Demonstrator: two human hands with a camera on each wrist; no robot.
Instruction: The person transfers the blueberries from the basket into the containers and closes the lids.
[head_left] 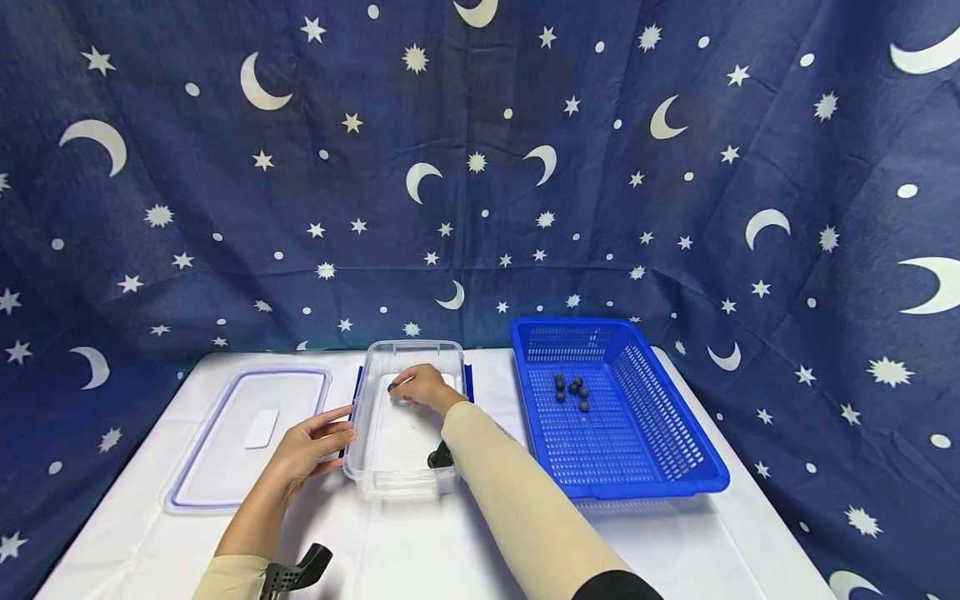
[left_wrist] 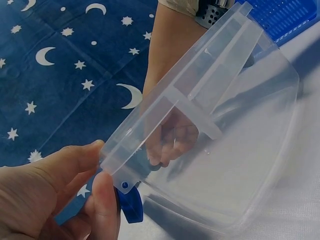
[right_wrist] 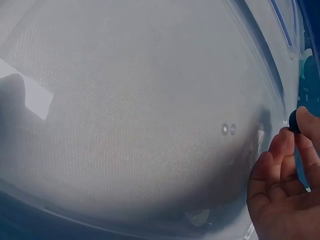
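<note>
**Small dark ball in right-hand pinch at clear container; left hand on rim**

Clock positions per head view, container as centre.

Right hand (head_left: pixel 422 386): thumb and fingertips drawn together on one small dark ball (right_wrist: pixel 294 121). Ball sits toward 11 o'clock within the container's outline; whether it touches the floor, cannot tell.

Left hand (head_left: pixel 311 446): at 9 o'clock, thumb and index closed on the rim of the clear container (head_left: pixel 397 483), remaining fingers bent below. Container uncovered, blue clip (left_wrist: pixel 131 204) hanging down beside the left fingers.

Blue basket (head_left: pixel 630 490): 3 o'clock, apart from container; holds a loose cluster of dark balls (head_left: pixel 583 392) toward its 11 o'clock.

Lid (head_left: pixel 213 482): blue-edged, flat on the white-covered counter (head_left: pixel 420 542) at 9 o'clock.

Backdrop: navy curtain (head_left: pixel 525 275), moons and stars, at 12 o'clock.
</note>
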